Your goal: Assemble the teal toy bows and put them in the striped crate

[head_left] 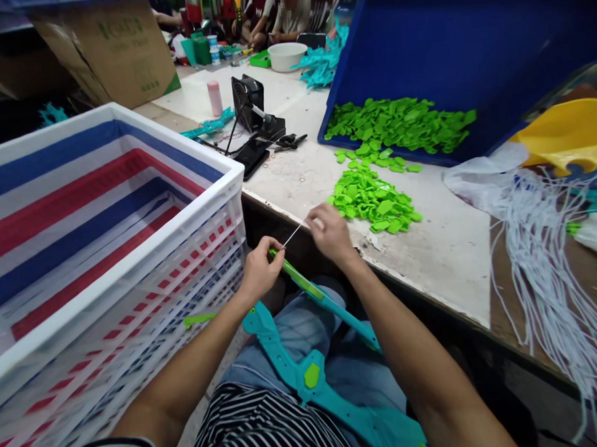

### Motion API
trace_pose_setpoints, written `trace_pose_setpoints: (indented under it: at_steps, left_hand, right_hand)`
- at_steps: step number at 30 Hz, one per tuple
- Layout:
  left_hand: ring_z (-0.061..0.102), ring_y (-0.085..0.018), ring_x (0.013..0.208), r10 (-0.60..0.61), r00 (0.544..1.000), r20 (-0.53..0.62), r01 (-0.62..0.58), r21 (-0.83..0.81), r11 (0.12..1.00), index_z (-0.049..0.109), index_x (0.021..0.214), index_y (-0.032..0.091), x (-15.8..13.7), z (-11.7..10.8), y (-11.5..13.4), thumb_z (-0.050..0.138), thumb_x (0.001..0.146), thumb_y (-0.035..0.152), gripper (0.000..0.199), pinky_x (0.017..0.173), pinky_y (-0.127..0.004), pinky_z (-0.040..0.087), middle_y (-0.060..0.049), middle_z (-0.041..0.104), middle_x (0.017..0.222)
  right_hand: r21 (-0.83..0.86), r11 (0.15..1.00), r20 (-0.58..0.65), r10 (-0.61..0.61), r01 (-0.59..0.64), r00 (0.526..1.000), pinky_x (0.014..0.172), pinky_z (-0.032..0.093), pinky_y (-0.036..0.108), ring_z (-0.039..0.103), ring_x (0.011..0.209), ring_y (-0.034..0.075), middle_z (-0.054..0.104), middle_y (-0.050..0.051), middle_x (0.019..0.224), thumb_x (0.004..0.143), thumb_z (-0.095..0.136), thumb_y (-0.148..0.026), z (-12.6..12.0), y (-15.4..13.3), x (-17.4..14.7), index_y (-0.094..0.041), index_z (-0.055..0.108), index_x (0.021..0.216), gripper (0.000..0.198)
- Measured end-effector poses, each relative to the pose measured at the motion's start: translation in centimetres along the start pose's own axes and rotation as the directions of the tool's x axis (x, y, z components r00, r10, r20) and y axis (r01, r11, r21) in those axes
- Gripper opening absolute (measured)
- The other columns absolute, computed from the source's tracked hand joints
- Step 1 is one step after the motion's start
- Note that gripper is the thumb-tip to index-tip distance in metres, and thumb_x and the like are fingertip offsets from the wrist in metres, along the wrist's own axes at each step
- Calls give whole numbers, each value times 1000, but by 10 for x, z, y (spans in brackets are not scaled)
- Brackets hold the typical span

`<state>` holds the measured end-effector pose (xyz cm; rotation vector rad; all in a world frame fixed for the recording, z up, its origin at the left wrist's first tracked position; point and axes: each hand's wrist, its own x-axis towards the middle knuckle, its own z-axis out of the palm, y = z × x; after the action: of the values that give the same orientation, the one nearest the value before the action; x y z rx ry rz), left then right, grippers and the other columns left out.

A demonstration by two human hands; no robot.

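Observation:
My left hand (262, 271) pinches the green tip of a long, narrow teal-and-green plastic piece (304, 283), with a white cord (292, 236) at its fingertips. The cord runs taut up to my right hand (330, 234), whose fingers are closed on its other end beside the table edge. Across my lap lies a curved teal plastic part (280, 350), shaped like a toy bow, with a green hexagonal inlay (312, 375). Whether the narrow piece joins it is hidden by my right forearm. A green tip (198, 319) shows beyond my left forearm.
Green plastic pieces (377, 199) lie piled on the table (444, 242), spilling from a tilted blue bin (449, 49). White cords (545, 257) hang over the right edge. A white crate (199, 235) with striped lining stands left. A small black fan (249, 103) sits behind; people (292, 14) sit farther back.

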<state>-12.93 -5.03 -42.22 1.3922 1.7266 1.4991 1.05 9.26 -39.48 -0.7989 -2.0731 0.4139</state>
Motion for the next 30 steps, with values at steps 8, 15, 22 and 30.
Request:
trace_pose_setpoints:
  at_steps: [8,15,22,30]
  left_hand:
    - [59,-16,81,-166,958,234,247,-379,892,71,79,16,21,9,13,58,79,34,21,76,-27,45,-5,66,81]
    - [58,-17,81,-139,988,68,146,-98,984,62,56,16,41,-11,26,66,64,13,10,78,-28,45,-5,64,78]
    - [57,-11,50,-238,971,18,236,-214,948,63,76,15,28,-10,38,56,76,15,7,47,-21,44,-3,66,69]
    - [61,-10,48,-414,860,298,509,-446,736,66,72,9,36,-14,37,78,64,22,19,45,-18,49,-1,64,56]
  right_hand:
    - [184,983,-228,64,-22,971,87,46,38,56,95,20,56,5,87,86,52,-25,4,-44,-23,-22,55,77,10]
    - [325,934,-119,195,-147,974,90,48,38,55,103,20,53,7,100,86,54,-27,49,-65,-79,-21,59,79,10]
    - [462,859,-167,327,-219,930,74,51,30,57,84,16,56,5,88,84,55,-29,60,-64,-72,-19,61,77,13]
    - [367,920,-304,255,-134,918,70,52,31,59,80,17,60,4,84,83,58,-26,49,-64,-59,-21,67,80,11]
